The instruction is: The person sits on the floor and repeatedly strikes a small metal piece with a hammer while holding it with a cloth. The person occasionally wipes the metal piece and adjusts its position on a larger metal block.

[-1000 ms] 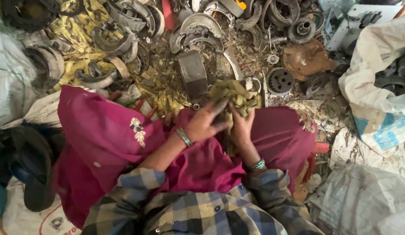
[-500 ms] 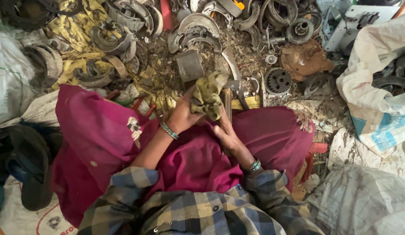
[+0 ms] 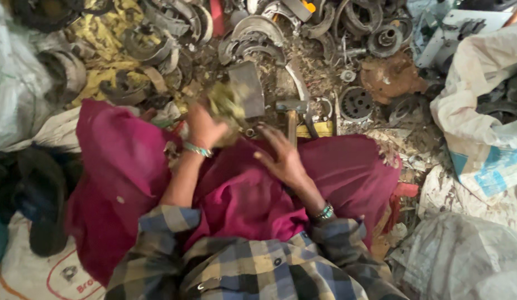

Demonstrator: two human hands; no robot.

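Left hand (image 3: 206, 126) grips a yellowish rag (image 3: 228, 105) at frame centre; right hand (image 3: 280, 155) lies open, empty, near the hammer (image 3: 292, 114).

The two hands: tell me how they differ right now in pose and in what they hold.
The left hand is raised and closed on a crumpled yellow-green rag; the right hand holds nothing. The left hand is lifted towards the grey metal block, while the right hand lies low, fingers spread, over the magenta cloth on the lap. Both wrists wear bangles.
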